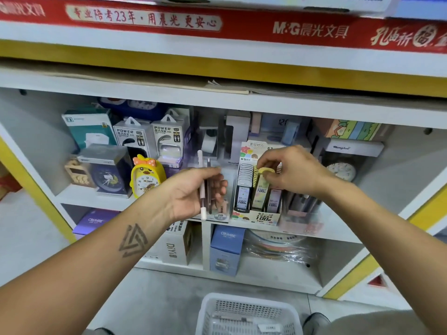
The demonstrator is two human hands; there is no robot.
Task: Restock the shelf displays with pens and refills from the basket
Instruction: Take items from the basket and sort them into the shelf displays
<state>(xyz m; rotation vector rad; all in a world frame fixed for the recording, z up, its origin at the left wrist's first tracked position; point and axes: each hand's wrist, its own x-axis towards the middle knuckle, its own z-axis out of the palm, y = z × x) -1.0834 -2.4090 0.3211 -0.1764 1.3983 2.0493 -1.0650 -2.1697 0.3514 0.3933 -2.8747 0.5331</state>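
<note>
Reaching into the middle shelf (79, 198), both hands work side by side with a narrow gap of free air between them. The left hand (193, 192) is curled round a small bundle of pens (202, 187), held upright; a white cap sticks up above the fingers and a white tip hangs below the palm. Just behind and below this hand stands a clear pen holder (219, 213) at the shelf's front edge.

The right hand (292, 171) pinches a yellow refill case (264, 172) between thumb and fingertips, at the top of the refill display box (256, 213). That box sits under the right hand, its front flush with the shelf edge, with rows of cases packed tight inside it. To the right of it, under the right wrist, a clear tray of dark pens (300, 209) also reaches the edge.

Left of the left hand a yellow duck clock (146, 176) stands near the front, with boxed power banks (150, 136) behind it. The shelf board above hangs low over both hands, leaving little headroom.

Below both forearms, on the floor, a white basket (246, 315) sits between two shoes; a few small items lie in its bottom.
</note>
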